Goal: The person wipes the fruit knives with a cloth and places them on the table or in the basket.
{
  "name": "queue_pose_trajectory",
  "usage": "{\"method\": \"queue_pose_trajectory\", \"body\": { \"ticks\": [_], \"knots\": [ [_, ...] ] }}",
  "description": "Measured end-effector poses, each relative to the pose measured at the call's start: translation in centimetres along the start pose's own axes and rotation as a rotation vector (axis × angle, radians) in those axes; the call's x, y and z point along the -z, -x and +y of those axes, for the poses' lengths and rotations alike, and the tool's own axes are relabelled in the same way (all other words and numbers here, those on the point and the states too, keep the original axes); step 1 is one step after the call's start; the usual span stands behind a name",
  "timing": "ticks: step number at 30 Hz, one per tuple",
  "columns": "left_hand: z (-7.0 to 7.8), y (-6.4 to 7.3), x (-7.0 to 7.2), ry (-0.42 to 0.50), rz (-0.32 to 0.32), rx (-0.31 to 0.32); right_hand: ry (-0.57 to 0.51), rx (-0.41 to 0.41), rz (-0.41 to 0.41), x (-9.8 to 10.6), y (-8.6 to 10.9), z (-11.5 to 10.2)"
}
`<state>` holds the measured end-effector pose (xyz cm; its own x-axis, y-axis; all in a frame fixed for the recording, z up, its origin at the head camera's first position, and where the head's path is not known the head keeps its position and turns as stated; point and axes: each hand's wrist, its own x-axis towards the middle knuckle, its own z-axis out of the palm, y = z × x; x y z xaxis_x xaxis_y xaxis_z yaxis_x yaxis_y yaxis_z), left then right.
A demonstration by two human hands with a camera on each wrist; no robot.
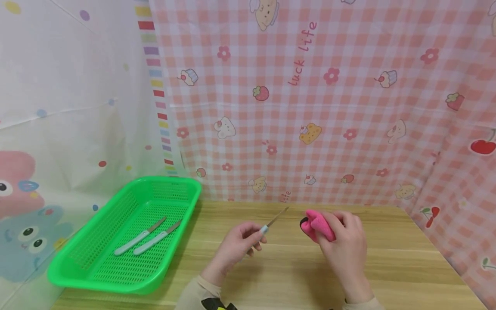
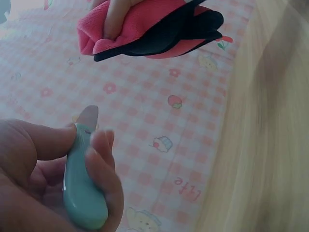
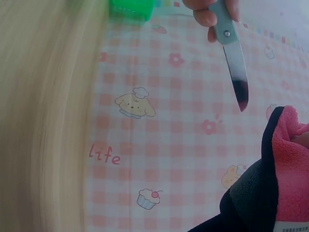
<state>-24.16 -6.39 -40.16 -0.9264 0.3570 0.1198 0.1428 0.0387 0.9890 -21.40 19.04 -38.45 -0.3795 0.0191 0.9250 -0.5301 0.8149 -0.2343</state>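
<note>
My left hand point(image 1: 240, 245) grips a small knife point(image 2: 84, 179) by its pale blue-green handle, thumb and fingers round it. The blade point(image 3: 235, 72) points up and away, toward the right. In my right hand point(image 1: 346, 245) is a folded pink cloth point(image 1: 319, 224) with a dark edge and dark underside, pinched between thumb and fingers. Both hands are above the wooden table, and the cloth stays apart from the blade. Two more knives point(image 1: 133, 242) point(image 1: 156, 242) with pale handles lie side by side in the green basket point(image 1: 58, 275) on the left.
The green basket has perforated walls and stands at the left of the wooden table point(image 1: 407, 258). Behind the table hangs a pink checked curtain point(image 1: 248, 112) with cartoon prints. A white printed sheet point(image 1: 69, 77) covers the left side.
</note>
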Motion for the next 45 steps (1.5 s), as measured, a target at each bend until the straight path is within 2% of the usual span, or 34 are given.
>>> {"method": "queue_pose_trajectory", "body": {
  "ticks": [3, 9, 15, 18, 22, 27, 33, 40, 45],
  "knots": [
    [0.3, 0.1, -0.3, -0.142, 0.064, -0.080, -0.010, 0.006, 0.006, 0.1, -0.1, -0.2],
    [0.5, 0.5, -1.1, -0.463, 0.220, -0.288, -0.013, -0.003, -0.008, 0.4, -0.3, -0.7],
    [0.8, 0.8, -1.8, -0.824, 0.393, -0.559, -0.045, 0.058, 0.019, 0.2, -0.4, -1.2],
    [0.7, 0.8, -1.9, -0.928, 0.458, -0.675, -0.060, 0.099, 0.042, -0.1, -0.4, -1.4],
    [0.6, 0.6, -1.9, -0.966, 0.481, -0.769, -0.066, 0.131, 0.049, -0.5, -0.3, -1.5],
    [0.3, 0.3, -2.0, -0.982, 0.475, -0.832, -0.073, 0.159, 0.033, -0.9, -0.1, -1.9],
    [-0.1, 0.2, -2.2, -1.057, 0.491, -0.898, -0.085, 0.183, -0.010, -1.3, 0.3, -2.5],
    [-0.4, 0.1, -2.4, -1.078, 0.456, -0.959, -0.051, 0.142, -0.123, -1.8, 1.2, -2.6],
    [-0.6, 0.0, -2.6, -1.086, 0.428, -0.989, -0.035, 0.119, -0.168, -2.2, 1.8, -2.8]
  ]
}}
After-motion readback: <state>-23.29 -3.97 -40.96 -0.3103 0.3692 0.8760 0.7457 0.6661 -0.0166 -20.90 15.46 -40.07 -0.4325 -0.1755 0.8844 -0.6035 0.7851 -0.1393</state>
